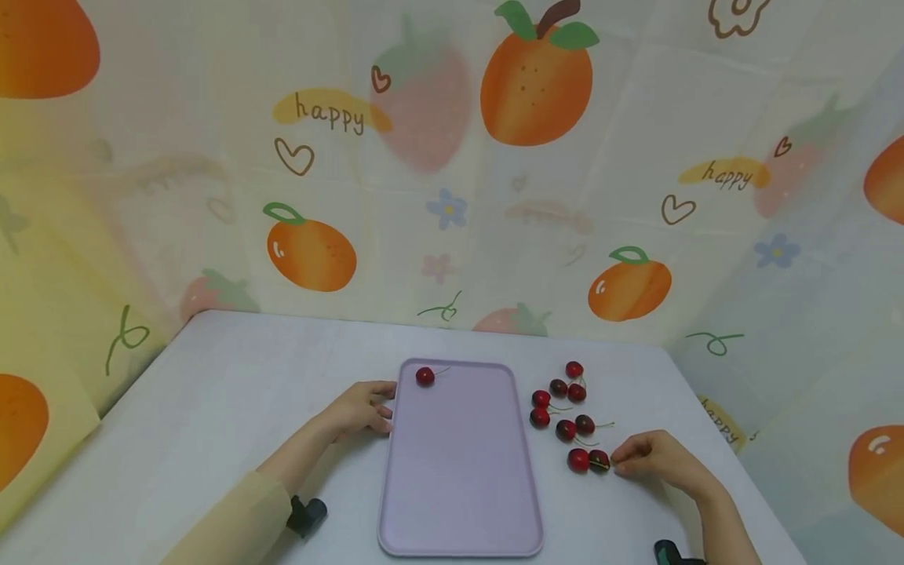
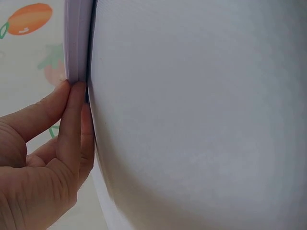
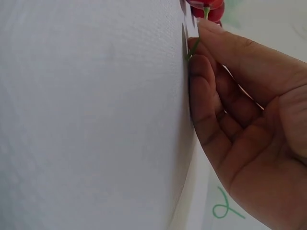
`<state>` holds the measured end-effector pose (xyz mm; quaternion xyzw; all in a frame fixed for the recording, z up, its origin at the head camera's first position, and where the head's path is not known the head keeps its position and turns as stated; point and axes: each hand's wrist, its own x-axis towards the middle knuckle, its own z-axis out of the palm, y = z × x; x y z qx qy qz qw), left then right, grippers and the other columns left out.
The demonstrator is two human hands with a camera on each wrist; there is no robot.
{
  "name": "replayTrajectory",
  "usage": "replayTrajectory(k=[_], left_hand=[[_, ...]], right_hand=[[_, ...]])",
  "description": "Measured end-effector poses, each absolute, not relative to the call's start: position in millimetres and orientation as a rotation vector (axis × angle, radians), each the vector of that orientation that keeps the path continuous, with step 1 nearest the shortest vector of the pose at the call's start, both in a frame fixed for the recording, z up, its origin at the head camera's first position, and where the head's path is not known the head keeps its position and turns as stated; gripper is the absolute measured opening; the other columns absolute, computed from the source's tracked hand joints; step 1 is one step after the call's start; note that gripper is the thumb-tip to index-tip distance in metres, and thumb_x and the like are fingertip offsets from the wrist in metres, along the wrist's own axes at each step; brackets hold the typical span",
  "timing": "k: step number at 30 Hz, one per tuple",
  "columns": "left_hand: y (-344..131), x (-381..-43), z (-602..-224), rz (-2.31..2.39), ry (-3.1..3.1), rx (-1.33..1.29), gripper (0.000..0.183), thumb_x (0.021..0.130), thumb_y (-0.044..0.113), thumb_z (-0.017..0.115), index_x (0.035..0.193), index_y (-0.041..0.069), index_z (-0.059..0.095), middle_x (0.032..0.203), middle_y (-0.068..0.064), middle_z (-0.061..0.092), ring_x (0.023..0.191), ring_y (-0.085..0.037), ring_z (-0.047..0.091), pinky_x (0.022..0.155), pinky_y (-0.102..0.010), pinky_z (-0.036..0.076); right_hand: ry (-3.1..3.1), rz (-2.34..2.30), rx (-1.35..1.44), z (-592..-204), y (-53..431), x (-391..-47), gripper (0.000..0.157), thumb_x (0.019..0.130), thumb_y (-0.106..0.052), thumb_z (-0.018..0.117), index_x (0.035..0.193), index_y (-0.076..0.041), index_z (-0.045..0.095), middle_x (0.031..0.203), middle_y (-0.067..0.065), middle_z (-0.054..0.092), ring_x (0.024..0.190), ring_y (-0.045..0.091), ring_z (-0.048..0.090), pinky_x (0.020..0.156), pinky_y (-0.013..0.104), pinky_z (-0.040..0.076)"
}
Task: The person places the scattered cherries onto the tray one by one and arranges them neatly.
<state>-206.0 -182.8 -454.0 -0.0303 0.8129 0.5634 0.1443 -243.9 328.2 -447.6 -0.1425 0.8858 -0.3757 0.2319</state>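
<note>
Directly left of the right hand (image 1: 660, 464) lies a glossy dark-red round cherry (image 1: 599, 461), green stem (image 3: 194, 48) toward fingers that apparently pinch it

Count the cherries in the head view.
10: one cherry on the tray; nine on the table to its right, grouped three, two, two, two, far to near. None looks hidden.

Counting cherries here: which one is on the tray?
The lone cherry near the far-left corner of the tray; the others lie beyond its right edge.
</note>
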Motion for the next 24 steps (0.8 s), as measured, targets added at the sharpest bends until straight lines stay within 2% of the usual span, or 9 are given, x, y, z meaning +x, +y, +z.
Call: replayTrajectory(k=[11, 24], left_hand=[[-183.3, -207.2, -456.0, 1.620, 2.342, -0.087, 0.078, 0.073, -0.013, 0.072, 0.145, -0.007, 0.042, 0.142, -0.026, 0.051, 0.093, -0.018, 0.063, 0.075, -0.029, 0.061], [-183.2, -205.9, -455.4, 1.609, 2.350, -0.081, 0.077, 0.074, -0.013, 0.072, 0.145, -0.007, 0.042, 0.143, -0.026, 0.050, 0.096, -0.019, 0.063, 0.076, -0.029, 0.061]], right_hand=[[2.510, -0.983, -0.437, -446.3, 322.5, -241.9, 0.021, 0.084, -0.017, 0.076, 0.096, 0.000, 0.075, 0.093, 0.010, 0.076, 0.080, 0.006, 0.063, 0.070, 0.019, 0.053], [2.557, -0.952, -0.395, -448.2, 321.7, -243.8, 0.021, 0.084, -0.023, 0.076, 0.094, -0.004, 0.075, 0.090, 0.005, 0.076, 0.078, 0.008, 0.063, 0.069, 0.019, 0.053]])
